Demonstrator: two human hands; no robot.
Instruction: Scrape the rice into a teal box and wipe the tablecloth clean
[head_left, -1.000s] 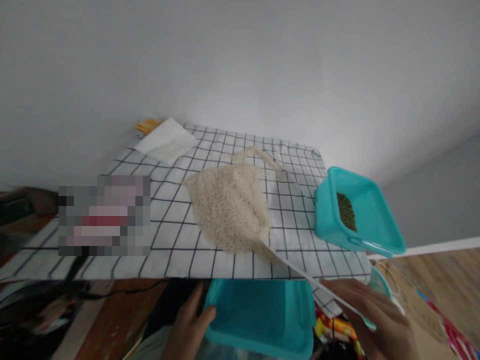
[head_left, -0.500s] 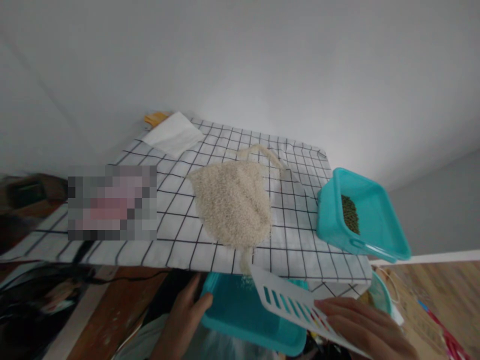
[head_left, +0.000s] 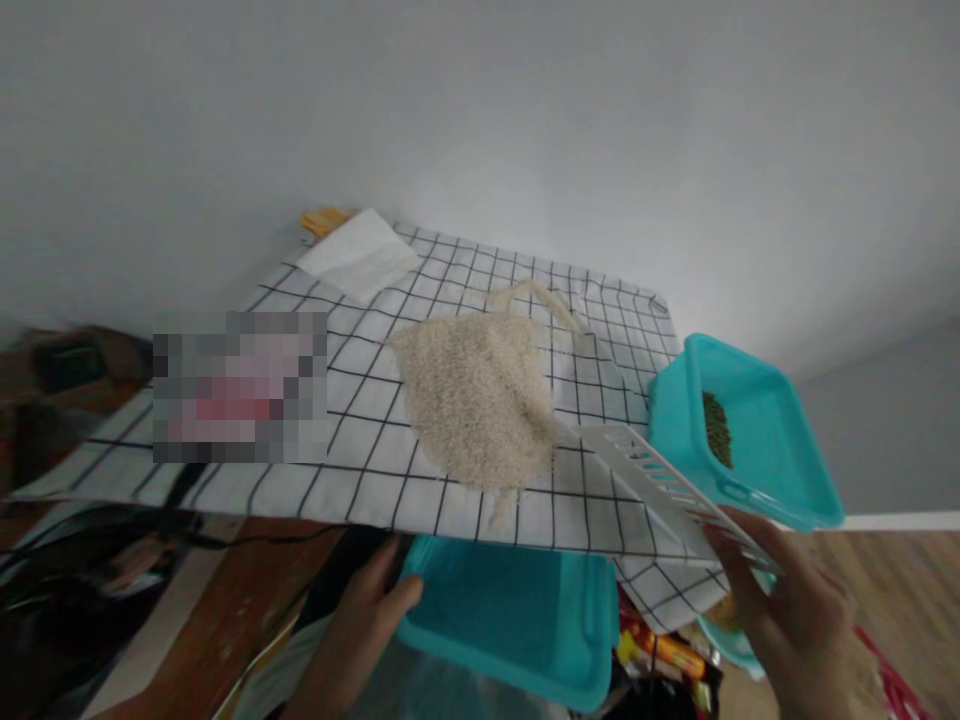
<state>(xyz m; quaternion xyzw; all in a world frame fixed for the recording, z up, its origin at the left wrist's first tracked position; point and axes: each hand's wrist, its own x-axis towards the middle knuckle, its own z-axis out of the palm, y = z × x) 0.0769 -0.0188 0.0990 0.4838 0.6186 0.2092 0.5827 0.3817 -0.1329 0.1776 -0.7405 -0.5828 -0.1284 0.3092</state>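
A broad pile of pale, rice-like grain [head_left: 472, 400] lies on the checked tablecloth [head_left: 360, 400]. My right hand [head_left: 787, 600] grips a white slotted plastic panel [head_left: 660, 480], whose far end touches the pile's right side. Below the table's front edge is a teal plastic bin [head_left: 502, 610]. My left hand [head_left: 375, 600] holds this bin by its left end, thumb over the rim. The bin's inside looks dark teal; any grain at its bottom is too faint to make out.
Another teal bin [head_left: 765, 430] stands tilted at the table's right edge with small green pellets or beans [head_left: 717, 430] inside. White paper [head_left: 364, 255] and a yellow cloth [head_left: 324, 220] lie at the back left. A blurred-out item [head_left: 240, 390] sits left; cables [head_left: 247, 540] hang below.
The white slotted panel has moved from over the bin up and right to the pile's right side. Grain no longer falls off the front edge. My left hand still holds the bin.
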